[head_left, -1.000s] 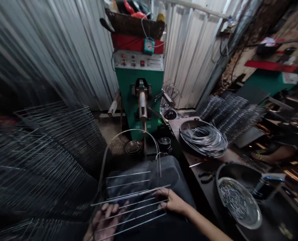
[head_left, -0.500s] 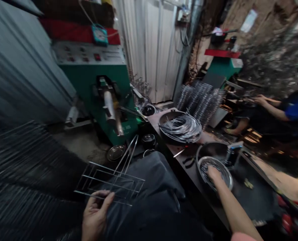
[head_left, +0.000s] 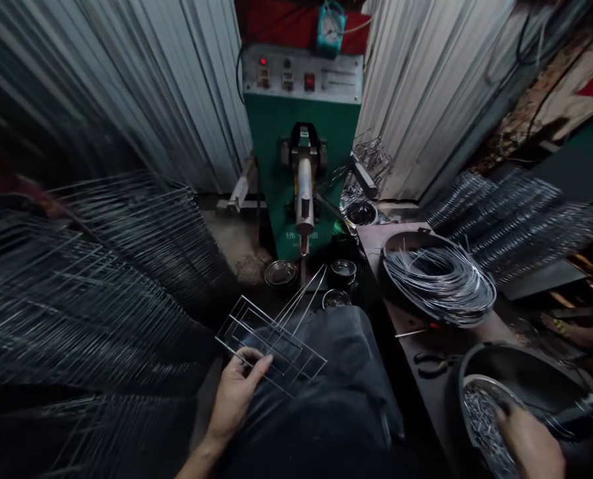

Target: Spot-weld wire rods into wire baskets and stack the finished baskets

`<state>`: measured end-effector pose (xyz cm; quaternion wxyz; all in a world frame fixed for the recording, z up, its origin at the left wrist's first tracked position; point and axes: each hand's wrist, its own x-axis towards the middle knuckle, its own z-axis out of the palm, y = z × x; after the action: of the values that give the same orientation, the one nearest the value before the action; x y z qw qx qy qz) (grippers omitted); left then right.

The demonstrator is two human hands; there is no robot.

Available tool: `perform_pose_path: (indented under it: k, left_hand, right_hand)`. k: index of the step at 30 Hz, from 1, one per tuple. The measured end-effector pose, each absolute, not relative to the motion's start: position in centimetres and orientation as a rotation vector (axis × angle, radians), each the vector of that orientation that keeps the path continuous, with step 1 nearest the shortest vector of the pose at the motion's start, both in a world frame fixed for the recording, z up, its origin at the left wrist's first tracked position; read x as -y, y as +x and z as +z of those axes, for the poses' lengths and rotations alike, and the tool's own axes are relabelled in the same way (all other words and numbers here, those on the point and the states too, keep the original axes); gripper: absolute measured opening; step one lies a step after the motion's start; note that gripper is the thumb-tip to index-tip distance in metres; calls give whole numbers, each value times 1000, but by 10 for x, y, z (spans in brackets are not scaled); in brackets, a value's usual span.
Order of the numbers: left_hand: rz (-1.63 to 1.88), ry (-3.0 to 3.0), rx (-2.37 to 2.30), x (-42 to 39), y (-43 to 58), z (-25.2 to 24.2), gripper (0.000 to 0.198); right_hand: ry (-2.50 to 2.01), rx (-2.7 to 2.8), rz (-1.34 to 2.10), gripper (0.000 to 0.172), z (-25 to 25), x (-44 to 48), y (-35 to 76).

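My left hand (head_left: 241, 386) is closed on a small rectangular wire rack (head_left: 264, 324), thumb and fingers pinching one long edge. The rack is tilted above dark cloth over my lap, and long thin wires extend from it up to the right. My right hand (head_left: 530, 432) is at the lower right, over a metal bowl (head_left: 486, 380) of small metal pieces (head_left: 486, 422). Motion blurs its fingers, so whether they grip anything is unclear. The bowl sits inside a larger dark pan (head_left: 520, 356).
A green machine (head_left: 271, 159) with a protruding metal arm (head_left: 304, 186) stands ahead. Stacked wire racks (head_left: 112, 279) fill the left. A wire coil (head_left: 436, 279) in a pan and pliers (head_left: 431, 364) lie on the bench (head_left: 371, 236) at right. A person's foot (head_left: 570, 329) shows far right.
My view has turned left, bringing the machine to the middle. My left hand still holds the wire rack. My right hand, earlier down in the bowl, now appears nearer its right side and blurred.
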<state>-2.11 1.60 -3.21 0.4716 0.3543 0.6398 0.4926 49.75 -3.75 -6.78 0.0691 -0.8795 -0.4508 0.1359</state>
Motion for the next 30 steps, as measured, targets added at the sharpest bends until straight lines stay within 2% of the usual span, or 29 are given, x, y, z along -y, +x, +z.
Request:
perform_pose_path:
  k: [2,4,6,11,18,30]
  left_hand:
    - [1200,855,-1532,-18,-20,-27,33]
    - [1202,832,-1512,-20,-18,-21,35]
    - [1193,858,-1513,-22,-16,-17,36]
    - [1241,898,-1466,-22,-14,-18,35]
    - [1258,859,-1437,-24,-23,-21,34]
    - [1213,844,-1366,-45,-28,-18,37]
  right_hand:
    - [-2458,1275,350,29,-38,3,433]
    - [-2017,1331,659,33,-18,-40,356]
    - [-1671,1377,972,29,-9,-80,285]
    - [-1173,1197,1433,30,-6,-126,188]
    - [-1017,1077,1522,29,3,-130,166]
    - [-904,1022,1546,31,-14,-162,155]
